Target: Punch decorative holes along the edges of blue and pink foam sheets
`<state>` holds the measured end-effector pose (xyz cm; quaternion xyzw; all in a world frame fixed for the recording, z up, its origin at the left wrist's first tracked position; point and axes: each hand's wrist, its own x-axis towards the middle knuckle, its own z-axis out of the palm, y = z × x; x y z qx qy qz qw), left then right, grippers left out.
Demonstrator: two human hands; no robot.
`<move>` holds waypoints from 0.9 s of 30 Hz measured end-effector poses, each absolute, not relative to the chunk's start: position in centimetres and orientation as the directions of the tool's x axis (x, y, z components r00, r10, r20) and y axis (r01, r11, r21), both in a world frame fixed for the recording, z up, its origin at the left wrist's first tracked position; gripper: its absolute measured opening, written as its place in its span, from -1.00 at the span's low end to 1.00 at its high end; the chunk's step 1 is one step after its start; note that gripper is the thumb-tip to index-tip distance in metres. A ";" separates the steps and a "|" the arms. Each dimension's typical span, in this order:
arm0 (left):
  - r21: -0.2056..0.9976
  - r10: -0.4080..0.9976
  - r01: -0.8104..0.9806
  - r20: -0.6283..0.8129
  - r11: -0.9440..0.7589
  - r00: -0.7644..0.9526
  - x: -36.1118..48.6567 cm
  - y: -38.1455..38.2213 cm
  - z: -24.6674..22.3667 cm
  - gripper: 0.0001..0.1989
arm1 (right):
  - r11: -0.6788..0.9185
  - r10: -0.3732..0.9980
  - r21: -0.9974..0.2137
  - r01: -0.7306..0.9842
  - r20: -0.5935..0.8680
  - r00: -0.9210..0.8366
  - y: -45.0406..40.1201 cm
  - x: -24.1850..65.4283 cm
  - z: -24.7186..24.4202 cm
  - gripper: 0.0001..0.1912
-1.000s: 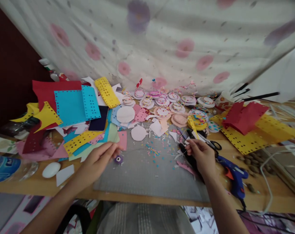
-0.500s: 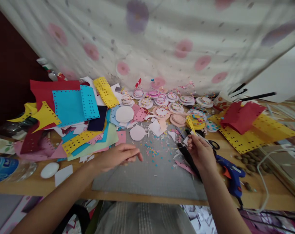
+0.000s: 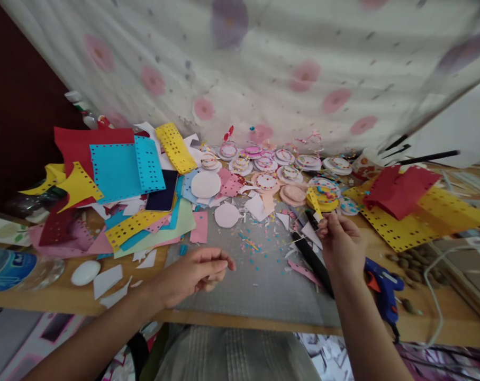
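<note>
Over the right side of the grey cutting mat, my right hand is pinched closed at a thin pale strand that trails left from the fingers. My left hand hovers above the mat's left part, fingers curled together; whatever may be between thumb and fingertips is too small to make out. Two white paper discs, one larger and one smaller, lie beyond the left hand. Tiny coloured paper bits are scattered mid-mat. A black-handled tool lies beside my right hand.
Coloured perforated sheets pile up at the left, near a water bottle. Several decorated paper discs line the back. At the right are a blue glue gun, folded red paper and a cup with dark sticks.
My right hand has moved right and slightly toward the back, drawing away from the left. The left hand has shifted slightly down. The whole view has shifted a little.
</note>
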<state>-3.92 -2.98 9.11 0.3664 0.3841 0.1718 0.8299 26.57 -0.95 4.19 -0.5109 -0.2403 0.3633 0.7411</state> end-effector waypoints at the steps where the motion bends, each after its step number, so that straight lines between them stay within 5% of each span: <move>1: 0.738 0.564 -0.014 -0.504 0.675 0.654 -4.1 -3.0 9.1 -0.80 | 0.177 0.805 -0.938 -0.299 -0.037 0.592 -1.0 26.7 4.2 -0.69; 6: 0.717 0.563 -0.057 -0.492 0.694 0.664 -4.7 -2.5 9.4 -0.86 | -0.048 0.860 -0.966 -0.253 -0.169 0.482 -1.9 27.9 4.5 -0.69; 11: 0.704 0.570 -0.108 -0.465 0.702 0.677 -4.3 -1.5 9.6 -0.84 | 0.089 0.726 -0.969 0.231 0.222 0.651 -4.7 26.2 6.7 -0.80; 17: 0.718 0.439 0.015 -0.442 0.696 0.782 -2.6 -1.4 10.8 -0.72 | 0.232 0.949 -0.837 0.496 0.306 0.072 -6.9 20.8 10.4 -0.81; 21: 0.748 0.352 0.121 -0.440 0.653 0.826 -2.1 -1.7 11.5 -0.67 | 0.236 0.971 -0.827 0.510 0.220 -0.093 -6.0 19.0 11.3 -0.82; 27: 0.726 0.302 0.137 -0.440 0.674 0.846 -2.3 -1.7 11.6 -0.67 | 0.116 0.982 -0.957 0.266 0.071 -0.173 -5.1 18.9 12.0 -0.82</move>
